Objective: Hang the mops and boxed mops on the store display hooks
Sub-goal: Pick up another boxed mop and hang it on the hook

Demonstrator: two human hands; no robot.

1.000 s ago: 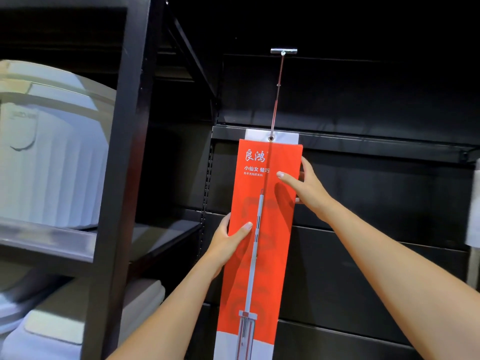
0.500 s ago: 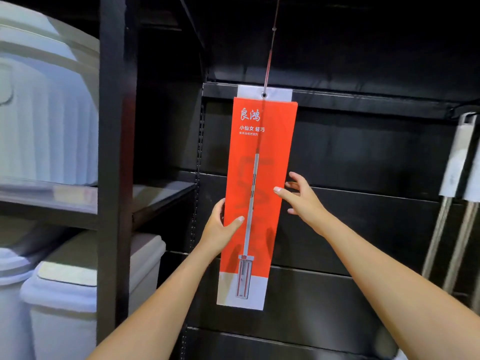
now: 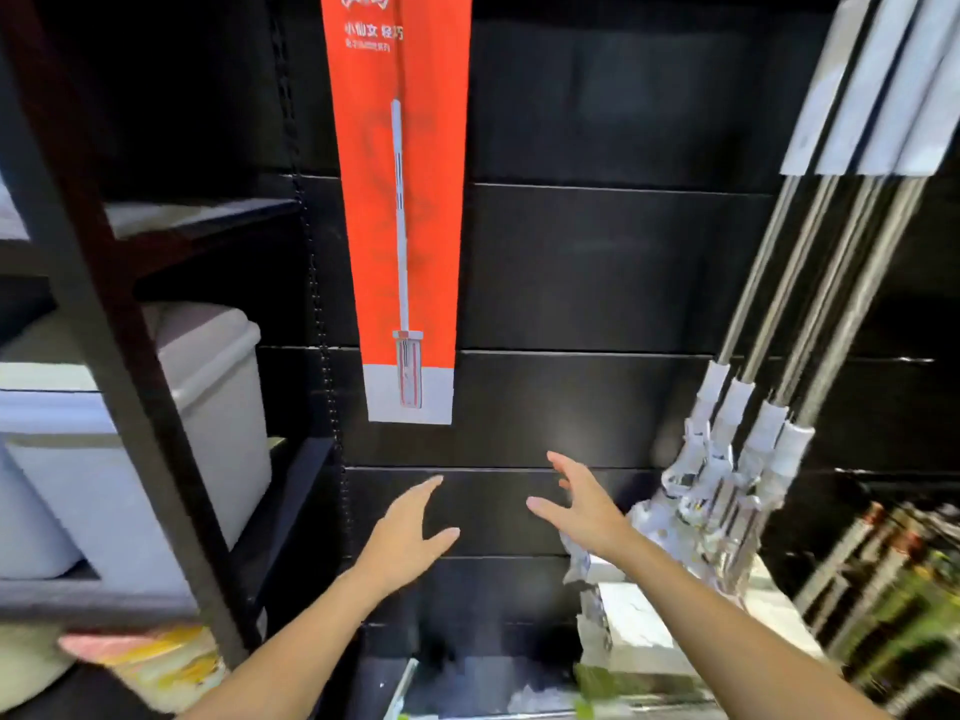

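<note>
A long orange boxed mop (image 3: 400,200) hangs against the black slatted display wall (image 3: 597,262); its top and hook are out of frame. My left hand (image 3: 405,537) and my right hand (image 3: 582,506) are both below the box, apart from it, fingers spread and holding nothing. Several metal-handled mops (image 3: 810,304) with white wrapped heads (image 3: 722,470) hang at the right.
A black shelving post (image 3: 104,304) stands at the left, with white lidded plastic bins (image 3: 135,433) on its shelves. White packaged items (image 3: 628,621) lie at the lower right, and dark-and-green goods (image 3: 893,589) at the far right. A pink-and-yellow packet (image 3: 150,662) sits at the lower left.
Both hands have let go of the orange boxed mop and dropped below it. The view has tilted downward, so the box's top and hook left the frame.
</note>
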